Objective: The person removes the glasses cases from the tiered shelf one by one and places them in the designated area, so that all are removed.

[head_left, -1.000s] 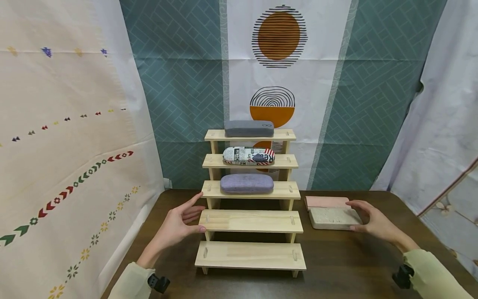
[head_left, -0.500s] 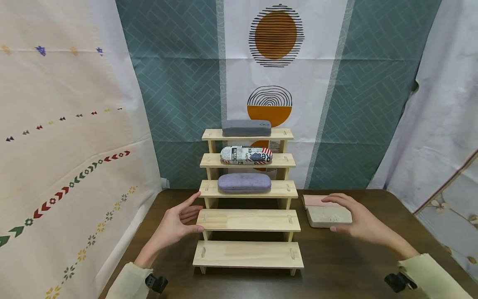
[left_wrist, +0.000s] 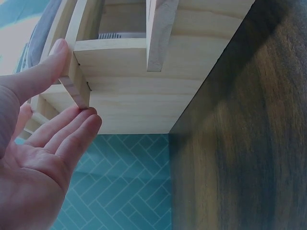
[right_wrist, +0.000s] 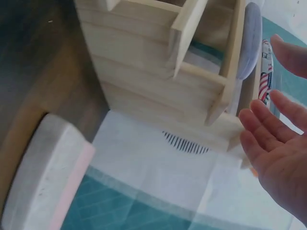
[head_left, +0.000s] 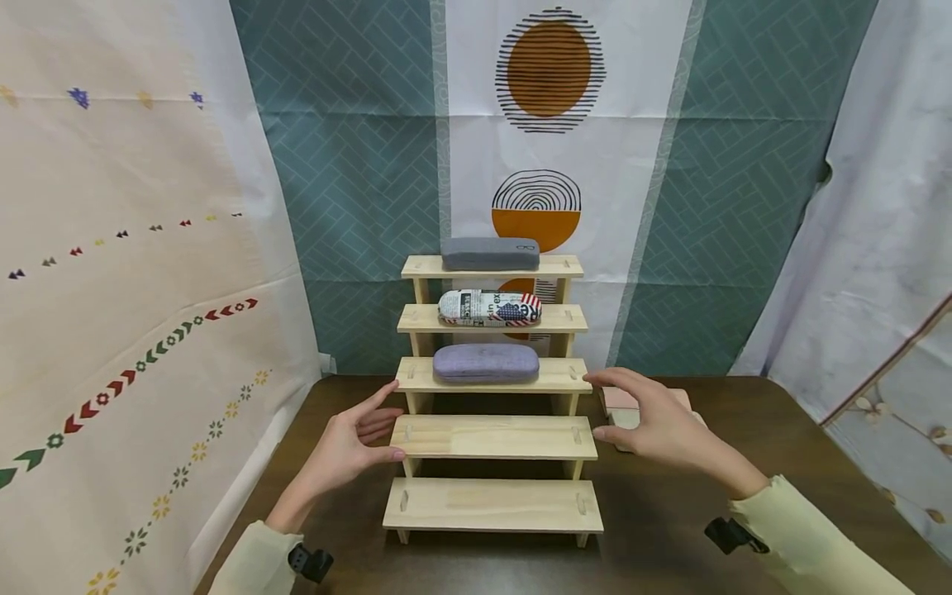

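A five-step pale wooden display stand (head_left: 491,506) stands in the middle of the table. My left hand (head_left: 345,446) holds the left end of its second step from the bottom, thumb on the front edge and fingertips behind; the left wrist view shows that step's end (left_wrist: 76,81) between them. At the right end of the same step, my right hand (head_left: 658,430) hovers with thumb and fingers spread, holding nothing. On the upper three steps lie a purple glasses case (head_left: 487,364), a newspaper-print case (head_left: 489,307) and a grey glasses case (head_left: 491,254).
Right of the stand, a cream case (right_wrist: 38,163) and a pink case (right_wrist: 74,187) lie side by side on the dark wooden table (head_left: 654,537), partly hidden by my right hand in the head view. Patterned cloths (head_left: 357,207) hang behind and on both sides.
My right hand has moved left, from around the right end of the cream case to the stand's right end. My left hand stays at the step. The cases have not moved.
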The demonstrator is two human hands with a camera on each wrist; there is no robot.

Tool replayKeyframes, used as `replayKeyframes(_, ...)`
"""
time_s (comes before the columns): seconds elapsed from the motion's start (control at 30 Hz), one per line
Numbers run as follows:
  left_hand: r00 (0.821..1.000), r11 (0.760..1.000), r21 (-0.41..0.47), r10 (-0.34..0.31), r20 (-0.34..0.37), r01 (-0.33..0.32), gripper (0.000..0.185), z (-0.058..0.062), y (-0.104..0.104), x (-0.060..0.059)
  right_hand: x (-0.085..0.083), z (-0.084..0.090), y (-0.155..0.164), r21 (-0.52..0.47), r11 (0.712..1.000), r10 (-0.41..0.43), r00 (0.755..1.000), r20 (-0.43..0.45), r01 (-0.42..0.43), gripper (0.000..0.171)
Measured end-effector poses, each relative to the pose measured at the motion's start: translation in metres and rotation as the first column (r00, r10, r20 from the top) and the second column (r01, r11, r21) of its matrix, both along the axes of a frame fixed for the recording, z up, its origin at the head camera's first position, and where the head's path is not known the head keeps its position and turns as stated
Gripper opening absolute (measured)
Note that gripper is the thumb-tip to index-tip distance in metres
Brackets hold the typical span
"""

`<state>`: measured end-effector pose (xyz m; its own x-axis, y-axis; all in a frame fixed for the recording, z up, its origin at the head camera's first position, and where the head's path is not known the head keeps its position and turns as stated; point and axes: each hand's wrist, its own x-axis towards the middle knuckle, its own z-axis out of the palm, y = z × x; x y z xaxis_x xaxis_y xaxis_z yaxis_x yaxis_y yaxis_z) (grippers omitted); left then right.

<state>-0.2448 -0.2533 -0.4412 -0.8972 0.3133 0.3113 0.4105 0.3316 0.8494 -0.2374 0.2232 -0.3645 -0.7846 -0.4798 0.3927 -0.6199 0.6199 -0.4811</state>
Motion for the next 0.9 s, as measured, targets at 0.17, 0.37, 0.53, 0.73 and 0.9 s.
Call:
replayKeyframes(0.17,1.0,1.0,-0.004,-0.005,0.005,0.005,0.102,0.001,0.0,-0.001,-0.01,0.006,-0.016,-0.007,1.0,0.004,1.0,-0.002,-0.004,0.07)
replayKeyframes(0.37,1.0,1.0,0.009,-0.009,0.009,0.008,0.102,0.001,-0.001,-0.001,-0.019,0.011,-0.034,-0.007,1.0,0.002,1.0,0.013,-0.002,0.071)
replayKeyframes(0.53,1.0,1.0,0.013,-0.011,0.002,0.011,0.102,0.001,-0.001,-0.001,-0.026,0.012,-0.045,-0.023,1.0,-0.014,0.999,0.034,0.014,0.071)
replayKeyframes(0.73,1.0,1.0,0.013,-0.014,0.002,0.014,0.102,0.0,-0.002,0.0,-0.034,0.01,-0.054,-0.031,0.999,-0.023,0.999,0.042,0.024,0.068)
replayKeyframes(0.9,1.0,1.0,0.02,-0.019,0.004,0.019,0.102,0.0,-0.002,-0.001,-0.038,0.009,-0.061,-0.05,0.999,-0.017,0.999,0.051,0.019,0.066)
